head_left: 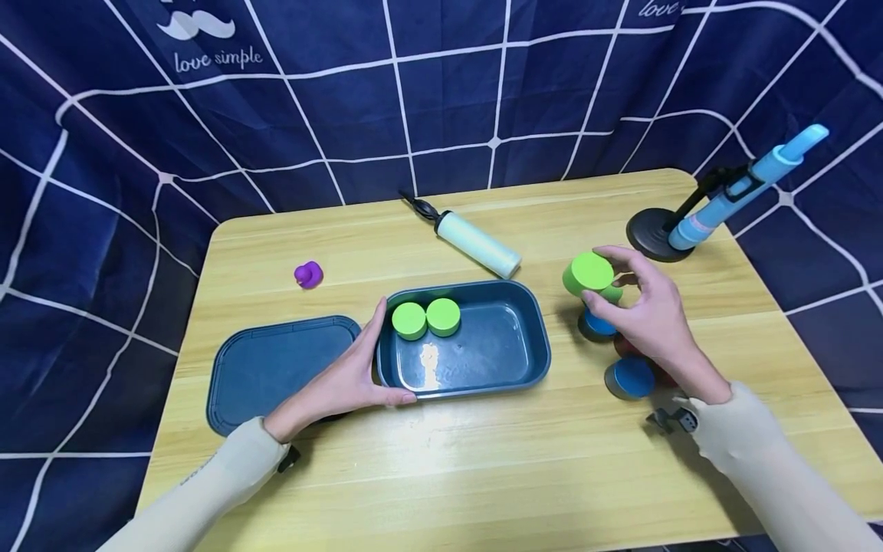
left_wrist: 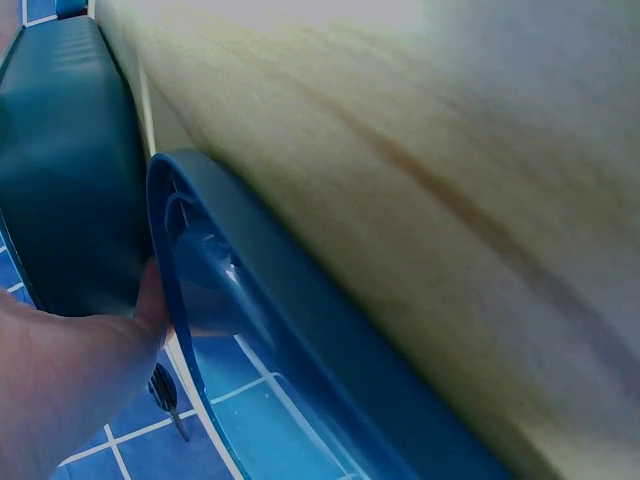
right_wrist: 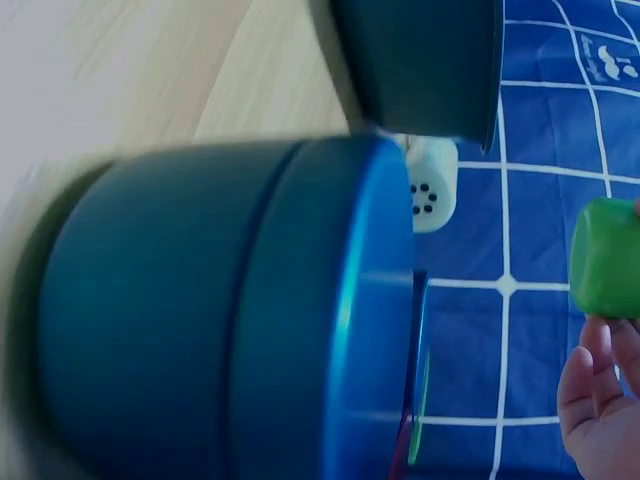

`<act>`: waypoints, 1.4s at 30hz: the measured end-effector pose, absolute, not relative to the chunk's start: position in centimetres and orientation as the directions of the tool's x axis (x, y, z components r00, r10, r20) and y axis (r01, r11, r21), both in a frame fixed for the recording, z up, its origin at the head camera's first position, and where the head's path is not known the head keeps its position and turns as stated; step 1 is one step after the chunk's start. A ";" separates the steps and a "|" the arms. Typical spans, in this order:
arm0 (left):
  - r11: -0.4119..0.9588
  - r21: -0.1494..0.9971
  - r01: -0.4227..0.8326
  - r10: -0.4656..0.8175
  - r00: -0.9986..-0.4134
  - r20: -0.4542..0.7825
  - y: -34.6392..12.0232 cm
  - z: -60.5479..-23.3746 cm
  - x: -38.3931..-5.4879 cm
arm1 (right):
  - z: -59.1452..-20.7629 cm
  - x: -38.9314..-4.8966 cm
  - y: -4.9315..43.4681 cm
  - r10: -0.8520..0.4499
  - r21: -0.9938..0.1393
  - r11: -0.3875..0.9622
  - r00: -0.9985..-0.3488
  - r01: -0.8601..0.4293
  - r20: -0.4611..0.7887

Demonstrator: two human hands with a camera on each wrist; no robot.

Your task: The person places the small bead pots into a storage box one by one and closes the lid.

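Note:
At the right of the head view my right hand point(head_left: 645, 303) pinches a green cylinder point(head_left: 589, 274) between thumb and fingers; the right wrist view shows its green side point(right_wrist: 605, 258) above the fingertips. Partly behind it is another green cylinder point(head_left: 612, 294). Below the hand stand a blue cylinder point(head_left: 597, 325) and a second blue cylinder point(head_left: 631, 378), with a red one mostly hidden. My left hand point(head_left: 348, 379) rests against the left end of a dark blue box point(head_left: 476, 392), fingers straight along its side and thumb along its front edge. Two green cylinders point(head_left: 409, 320) sit in the box's back left corner.
A dark blue lid point(head_left: 276, 376) lies left of the box, partly under my left hand. Behind are a purple rubber duck point(head_left: 309, 274) and a pale hand pump point(head_left: 476, 241). A light-blue tube point(head_left: 731, 195) leans in a black stand point(head_left: 651, 234) at back right.

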State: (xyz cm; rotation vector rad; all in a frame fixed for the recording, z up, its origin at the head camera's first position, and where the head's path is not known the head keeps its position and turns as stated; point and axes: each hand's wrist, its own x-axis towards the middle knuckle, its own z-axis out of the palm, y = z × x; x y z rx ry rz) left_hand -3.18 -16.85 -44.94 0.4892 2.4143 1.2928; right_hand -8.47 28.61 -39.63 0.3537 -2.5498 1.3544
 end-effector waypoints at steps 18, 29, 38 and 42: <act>0.532 0.836 0.135 0.455 -0.878 -0.148 -16.9 -45.0 -3.2 | -39.6 -8.1 23.9 -0.192 -0.766 0.539 -0.936 -0.351 0.294; 0.531 0.836 0.136 0.458 -0.877 -0.148 -16.9 -45.0 -3.2 | -40.6 -7.4 20.5 -0.230 -0.747 0.568 -0.938 -0.346 0.259; 0.529 0.839 0.129 0.457 -0.876 -0.154 -16.8 -45.0 -3.2 | -40.6 -6.9 17.9 -0.237 -0.645 0.700 -0.952 -0.307 0.196; 0.529 0.839 0.128 0.456 -0.877 -0.153 -16.7 -44.9 -3.2 | -40.4 -7.0 16.8 -0.248 -0.625 0.729 -0.959 -0.279 0.139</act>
